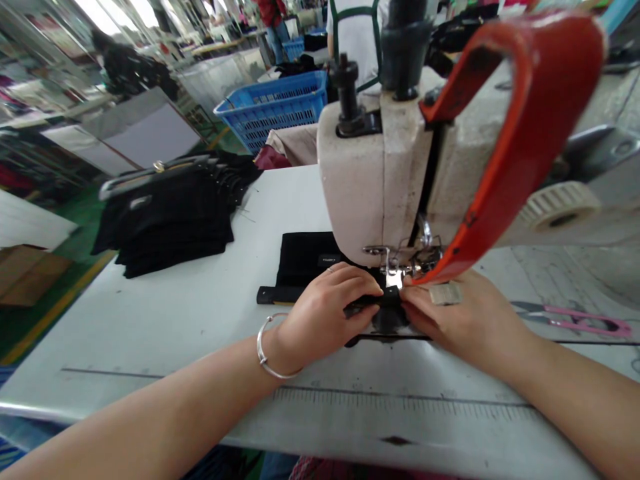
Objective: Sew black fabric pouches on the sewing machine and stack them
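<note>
A black fabric piece [303,257] with a small label lies flat under the sewing machine head [357,180]. Along its near edge runs a black strap [280,295] with a hole at its left end. My left hand [323,307], a silver bangle at the wrist, pinches the strap between thumb and fingers just left of the presser foot [395,277]. On the other side, my right hand [465,313] closes its fingertips on the strap's right end, close to the needle. A beige wrap [445,293] sits around one finger. The machine's red guard partly covers that hand.
Pink-handled thread snips [580,320] lie right of my right hand. A stack of black fabric pieces [170,227] sits at the table's left edge. Beyond the table stands a blue crate [280,100]. A ruler scale [400,400] runs along the table front. People are in the background.
</note>
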Tool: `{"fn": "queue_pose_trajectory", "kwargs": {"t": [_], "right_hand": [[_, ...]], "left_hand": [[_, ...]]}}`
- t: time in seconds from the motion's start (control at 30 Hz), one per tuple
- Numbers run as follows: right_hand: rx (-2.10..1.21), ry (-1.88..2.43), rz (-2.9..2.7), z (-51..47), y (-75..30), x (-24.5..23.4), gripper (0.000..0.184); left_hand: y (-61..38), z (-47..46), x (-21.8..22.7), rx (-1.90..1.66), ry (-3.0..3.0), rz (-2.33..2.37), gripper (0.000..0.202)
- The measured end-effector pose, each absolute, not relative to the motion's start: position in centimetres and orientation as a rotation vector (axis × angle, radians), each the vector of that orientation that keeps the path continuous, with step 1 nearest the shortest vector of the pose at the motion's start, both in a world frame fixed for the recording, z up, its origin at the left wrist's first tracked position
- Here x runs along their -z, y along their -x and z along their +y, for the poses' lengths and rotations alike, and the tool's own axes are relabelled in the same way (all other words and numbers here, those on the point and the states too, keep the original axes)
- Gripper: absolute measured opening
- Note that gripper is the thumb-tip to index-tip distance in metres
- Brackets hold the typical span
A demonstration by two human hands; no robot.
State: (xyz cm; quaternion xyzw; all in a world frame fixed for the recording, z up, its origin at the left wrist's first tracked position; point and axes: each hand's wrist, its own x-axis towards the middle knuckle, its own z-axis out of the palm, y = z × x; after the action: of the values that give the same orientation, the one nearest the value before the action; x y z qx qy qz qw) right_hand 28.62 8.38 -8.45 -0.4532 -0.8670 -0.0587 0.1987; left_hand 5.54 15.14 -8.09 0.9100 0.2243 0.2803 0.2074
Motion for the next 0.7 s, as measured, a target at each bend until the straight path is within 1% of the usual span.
{"fn": "queue_pose_trajectory", "kwargs": {"t": [0.1,0.27,0.37,0.47,0.57,0.7], "right_hand": [[0.157,1.298,-2.434,8.1,-28.5,7.9,0.016],[0.077,1.326,-2.181,7.2,-28.1,7.6,0.012],[-0.034,1.28,-2.209,7.1,-28.0,8.1,0.012],[-0.136,1.289,-2.222,7.4,-27.9,8.4,0.014],[-0.169,1.288,-2.181,7.6,-27.8,8.3,0.013],[-0.156,1.318,-2.153,7.5,-27.6,8.2,0.009]], "left_hand": [[-5.4,15.0,8.0,-0.761,-2.642,0.52,0.009],[-5.1,14.6,7.8,-0.739,-2.78,0.48,0.015],[-5.3,14.4,7.7,-0.747,-2.773,0.494,0.016],[-5.6,14.3,7.8,-0.776,-2.724,0.509,0.012],[-5.8,14.4,7.9,-0.81,-2.699,0.518,0.007],[-5.9,14.4,7.9,-0.811,-2.73,0.526,0.011]]}}
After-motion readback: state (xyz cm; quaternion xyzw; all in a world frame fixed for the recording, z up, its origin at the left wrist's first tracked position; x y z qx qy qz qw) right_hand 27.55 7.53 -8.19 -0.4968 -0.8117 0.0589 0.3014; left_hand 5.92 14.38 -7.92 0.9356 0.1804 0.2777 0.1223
